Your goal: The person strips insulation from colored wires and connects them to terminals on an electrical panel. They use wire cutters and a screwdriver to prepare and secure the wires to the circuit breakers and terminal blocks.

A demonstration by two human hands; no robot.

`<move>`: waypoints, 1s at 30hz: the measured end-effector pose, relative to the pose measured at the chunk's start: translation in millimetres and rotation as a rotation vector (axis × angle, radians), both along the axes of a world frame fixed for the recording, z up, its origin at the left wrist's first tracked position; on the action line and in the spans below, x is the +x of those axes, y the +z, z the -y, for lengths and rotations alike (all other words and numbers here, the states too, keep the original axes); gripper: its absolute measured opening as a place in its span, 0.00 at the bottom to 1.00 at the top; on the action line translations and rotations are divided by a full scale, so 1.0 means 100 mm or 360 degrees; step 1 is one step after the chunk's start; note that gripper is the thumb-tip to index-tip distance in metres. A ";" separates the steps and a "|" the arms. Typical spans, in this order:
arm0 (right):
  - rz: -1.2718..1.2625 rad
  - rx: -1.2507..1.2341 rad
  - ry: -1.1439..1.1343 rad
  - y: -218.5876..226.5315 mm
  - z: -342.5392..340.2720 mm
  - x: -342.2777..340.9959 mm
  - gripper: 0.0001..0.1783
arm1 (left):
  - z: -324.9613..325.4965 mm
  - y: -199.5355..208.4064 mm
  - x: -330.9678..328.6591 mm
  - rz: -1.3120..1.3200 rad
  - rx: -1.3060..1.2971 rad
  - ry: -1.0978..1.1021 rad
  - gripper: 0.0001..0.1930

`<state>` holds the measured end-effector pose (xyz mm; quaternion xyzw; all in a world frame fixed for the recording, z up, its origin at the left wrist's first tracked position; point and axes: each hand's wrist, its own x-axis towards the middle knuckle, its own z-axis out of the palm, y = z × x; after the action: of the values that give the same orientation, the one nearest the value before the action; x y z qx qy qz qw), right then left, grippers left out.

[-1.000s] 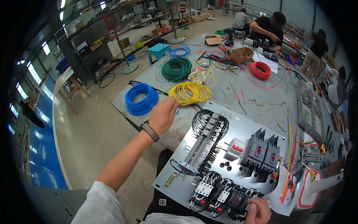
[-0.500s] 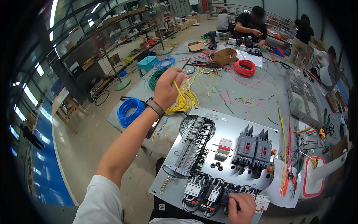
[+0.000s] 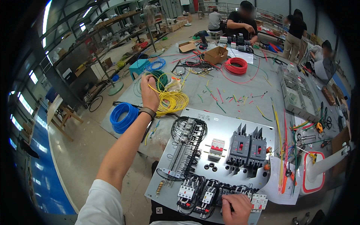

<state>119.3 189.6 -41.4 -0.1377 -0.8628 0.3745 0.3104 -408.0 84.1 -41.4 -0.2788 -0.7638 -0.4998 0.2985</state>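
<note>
My left hand (image 3: pixel 150 95) is raised over the left side of the table, fingers curled around a yellow wire. The strand leads to the yellow wire coil (image 3: pixel 173 104) beside it; the green wire coil (image 3: pixel 161 79) lies just behind. Low in the view, my right hand (image 3: pixel 237 209) rests closed at the lower row of contactors (image 3: pixel 207 197); whatever its fingers hold, if anything, is hidden. These contactors sit on a metal mounting panel (image 3: pixel 212 183), along with a terminal strip (image 3: pixel 182 152), a small red-and-white breaker (image 3: pixel 216 149) and two large dark breakers (image 3: pixel 247 148).
A blue wire coil (image 3: pixel 123 118) lies at the table's left edge. A red coil (image 3: pixel 236 66), an open cardboard box (image 3: pixel 216 55) and a cordless drill (image 3: pixel 202 39) lie farther back. Wire offcuts are scattered mid-table. A grey tray (image 3: pixel 300 92) stands right; a person works across the table.
My left hand has moved left, away from over the yellow coil, drawing the yellow wire with it. My right hand stays by the contactors. The whole view has shifted slightly.
</note>
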 end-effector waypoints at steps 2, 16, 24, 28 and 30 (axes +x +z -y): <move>0.0003 0.0009 0.0004 0.00 0.01 -0.01 0.05 | -0.02 -0.02 -0.02 0.0028 0.0045 -0.0166 0.24; 0.0049 0.0000 0.0015 0.00 0.01 -0.01 0.07 | -0.27 0.38 0.56 0.0468 -0.0187 -0.1088 0.24; 0.0130 -0.0085 0.0188 0.34 -0.37 -0.47 0.10 | 0.02 0.29 0.62 0.0502 -0.0064 -0.1001 0.16; 0.0154 0.0073 0.0513 0.78 -0.48 -1.46 0.20 | 0.14 0.11 0.49 0.0188 -0.0119 -0.0869 0.15; 0.0170 0.0127 0.0615 0.84 -0.48 -2.07 0.27 | 0.15 0.09 0.57 0.0193 -0.0117 -0.0849 0.15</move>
<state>-88.0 237.6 42.6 0.0232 -0.9026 0.3847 0.1920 -350.9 69.0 -32.2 -0.4503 -0.6975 -0.5484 0.0996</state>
